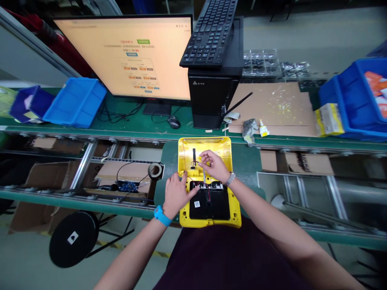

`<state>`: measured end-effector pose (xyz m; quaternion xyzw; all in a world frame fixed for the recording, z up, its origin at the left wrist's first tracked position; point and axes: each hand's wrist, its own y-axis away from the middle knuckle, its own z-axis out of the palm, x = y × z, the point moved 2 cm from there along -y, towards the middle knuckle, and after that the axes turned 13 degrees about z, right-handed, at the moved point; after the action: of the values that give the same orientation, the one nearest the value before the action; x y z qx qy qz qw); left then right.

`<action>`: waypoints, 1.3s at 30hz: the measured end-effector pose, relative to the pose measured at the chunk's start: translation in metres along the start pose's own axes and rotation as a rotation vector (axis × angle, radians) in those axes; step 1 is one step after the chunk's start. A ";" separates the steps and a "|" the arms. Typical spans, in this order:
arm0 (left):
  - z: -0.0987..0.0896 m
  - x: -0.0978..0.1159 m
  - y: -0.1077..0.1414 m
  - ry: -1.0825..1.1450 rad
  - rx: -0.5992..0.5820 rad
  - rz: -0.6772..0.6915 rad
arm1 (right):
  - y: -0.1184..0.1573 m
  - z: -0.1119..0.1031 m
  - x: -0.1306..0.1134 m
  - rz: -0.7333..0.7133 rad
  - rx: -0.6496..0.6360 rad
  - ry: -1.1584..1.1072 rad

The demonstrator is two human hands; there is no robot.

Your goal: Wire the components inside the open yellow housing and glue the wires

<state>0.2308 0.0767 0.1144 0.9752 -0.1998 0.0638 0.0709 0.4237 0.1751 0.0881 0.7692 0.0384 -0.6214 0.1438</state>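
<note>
A yellow plastic housing [211,220] lies open on a green mat [244,161], with a black panel [210,205] in its near half. My right hand [213,165] is over the housing's upper part, its thumb and forefinger pinched on a thin wire [200,163]. My left hand [178,195], with a blue wristband [162,216], lies on the housing's left side next to the red and black wires [199,186]. A black strip [194,158] stands out on the yellow inner floor. Part of the panel is hidden by my left hand.
Beyond the conveyor stand a monitor [123,56] and a black PC tower [211,96] topped by a keyboard [210,32]. Blue bins [74,102] sit left and right. A black tape roll [155,170] lies left of the mat, and a glue bottle [263,129] lies on cardboard.
</note>
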 end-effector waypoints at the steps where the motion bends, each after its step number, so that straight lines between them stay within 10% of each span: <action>1: -0.002 -0.004 -0.001 -0.007 -0.018 0.026 | 0.007 -0.007 -0.003 -0.009 0.020 0.006; 11: -0.007 -0.034 -0.004 -0.008 -0.095 0.255 | 0.074 -0.095 0.016 0.068 0.366 0.027; 21: -0.018 -0.034 -0.031 0.193 -0.065 0.030 | 0.085 -0.159 0.075 0.160 0.583 -0.001; 30: -0.007 -0.033 -0.070 -0.002 -0.226 -0.103 | 0.010 -0.235 0.109 0.366 0.692 0.589; 39: 0.003 -0.027 -0.022 0.582 0.089 -0.313 | -0.081 -0.297 0.142 0.623 0.689 0.749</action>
<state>0.2150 0.1062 0.1046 0.9370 -0.0162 0.3368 0.0913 0.7170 0.3151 -0.0079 0.9135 -0.3446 -0.2128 0.0380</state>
